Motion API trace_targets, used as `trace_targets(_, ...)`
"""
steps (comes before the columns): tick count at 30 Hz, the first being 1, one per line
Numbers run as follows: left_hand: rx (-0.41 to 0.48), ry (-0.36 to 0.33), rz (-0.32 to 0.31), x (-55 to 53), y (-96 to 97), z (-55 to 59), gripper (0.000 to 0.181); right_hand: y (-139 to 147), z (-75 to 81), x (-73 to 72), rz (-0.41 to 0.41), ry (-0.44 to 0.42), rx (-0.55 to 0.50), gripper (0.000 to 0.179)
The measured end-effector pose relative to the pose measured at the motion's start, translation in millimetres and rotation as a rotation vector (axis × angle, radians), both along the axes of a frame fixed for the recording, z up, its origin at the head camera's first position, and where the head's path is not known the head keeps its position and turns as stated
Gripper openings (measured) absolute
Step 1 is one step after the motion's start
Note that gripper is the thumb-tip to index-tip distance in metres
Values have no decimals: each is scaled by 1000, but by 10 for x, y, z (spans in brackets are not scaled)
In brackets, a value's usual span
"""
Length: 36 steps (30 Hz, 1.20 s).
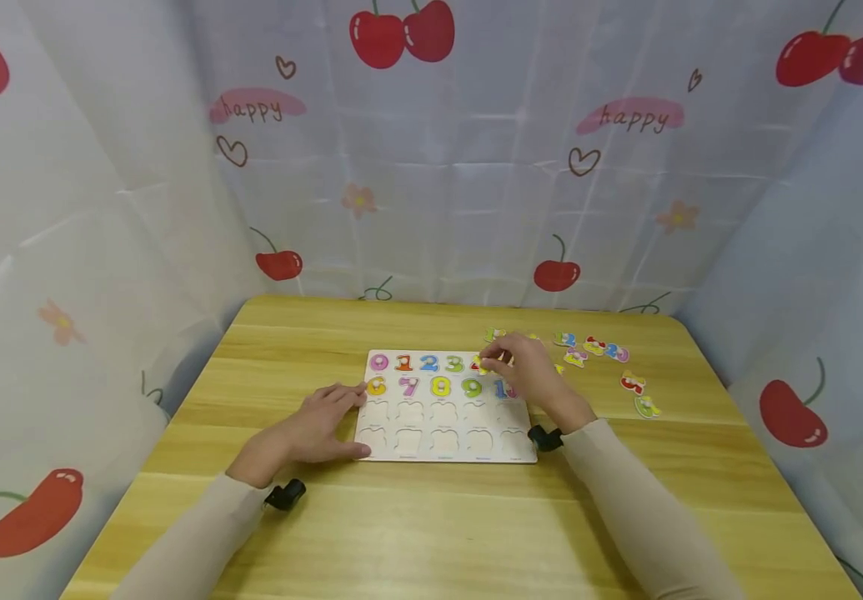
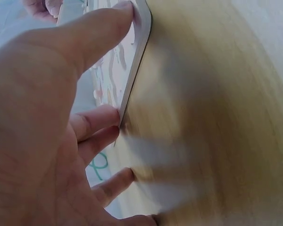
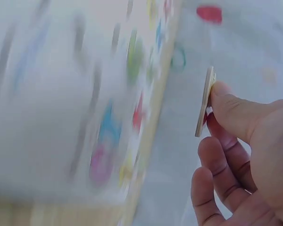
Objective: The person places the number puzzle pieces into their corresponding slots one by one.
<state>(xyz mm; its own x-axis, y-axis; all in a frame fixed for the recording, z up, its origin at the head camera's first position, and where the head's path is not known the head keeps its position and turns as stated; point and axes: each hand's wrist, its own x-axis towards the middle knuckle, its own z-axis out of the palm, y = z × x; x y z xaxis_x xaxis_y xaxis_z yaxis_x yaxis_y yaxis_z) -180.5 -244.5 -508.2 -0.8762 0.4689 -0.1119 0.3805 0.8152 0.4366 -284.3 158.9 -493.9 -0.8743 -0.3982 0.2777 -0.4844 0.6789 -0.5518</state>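
A white wooden number puzzle board (image 1: pixel 444 440) lies on the table, with colourful number pieces in its two far rows and bare recesses in its two near rows. My left hand (image 1: pixel 314 425) rests at the board's left end. Its thumb (image 2: pixel 101 30) lies on the near left corner, and two fingertips touch the edge; the other fingers are spread over the table. Above the board's far right part, my right hand (image 1: pixel 532 371) pinches a thin wooden puzzle piece (image 3: pixel 205 101) between thumb and fingers. The right wrist view shows that piece edge-on, so its printed face is mostly hidden.
Several loose puzzle pieces lie to the right of the board, among them a red-and-yellow one (image 1: pixel 632 382) and a green one (image 1: pixel 647 407). More lie behind the right hand, such as a blue-and-purple piece (image 1: pixel 616 352). A cherry-print curtain (image 1: pixel 431 167) surrounds the wooden table (image 1: pixel 431 525).
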Motion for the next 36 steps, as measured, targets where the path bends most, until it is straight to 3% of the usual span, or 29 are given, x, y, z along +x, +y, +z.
trace_targets(9,-3,-6,10,-1,-9,-17,99,-744,-45,279,214,-18,44,6)
trace_targets(16,-1,4,13,5,-8,-29,108,-1291,-111,412,289,-49,109,7)
trace_targets(24,19,-2,7,34,3,15,107,-1635,-218,507,262,-74,130,7)
trace_targets(31,24,32,-12,32,6,11,108,-1760,-267,514,212,-72,132,14)
trace_targets(36,32,16,-5,30,1,3,109,-1794,-280,533,184,-90,127,15)
